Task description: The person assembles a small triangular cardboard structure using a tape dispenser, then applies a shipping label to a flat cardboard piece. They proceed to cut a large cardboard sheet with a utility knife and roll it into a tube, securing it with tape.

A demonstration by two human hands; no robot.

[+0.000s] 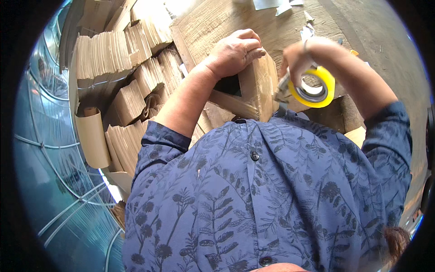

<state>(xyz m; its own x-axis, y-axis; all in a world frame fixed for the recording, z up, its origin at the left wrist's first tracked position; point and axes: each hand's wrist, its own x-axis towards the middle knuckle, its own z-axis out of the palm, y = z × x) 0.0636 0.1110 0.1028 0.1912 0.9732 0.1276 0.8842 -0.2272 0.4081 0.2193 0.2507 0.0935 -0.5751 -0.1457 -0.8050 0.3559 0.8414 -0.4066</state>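
A cardboard box (pixel 266 86) stands on edge close to my chest, with a dark opening on its left side. My left hand (pixel 238 51) is closed over its far upper corner, fingers curled and thumb along the edge. In my right hand (pixel 299 58), slightly blurred, is a tape dispenser (pixel 282 87) fitted with a big yellow roll of tape (pixel 330 86). The dispenser's head is beside the box's right side; whether it touches the cardboard I cannot tell. My fingers hide most of its handle.
Stacks of flattened cardboard (pixel 103 56) crowd the left side, with a curled brown sheet (pixel 93 140) next to them. Beyond the box lies a worn wooden board (pixel 204 27). Paper scraps (pixel 283 7) lie at the far edge. Blue plastic-wrapped goods (pixel 50 181) stand at the far left.
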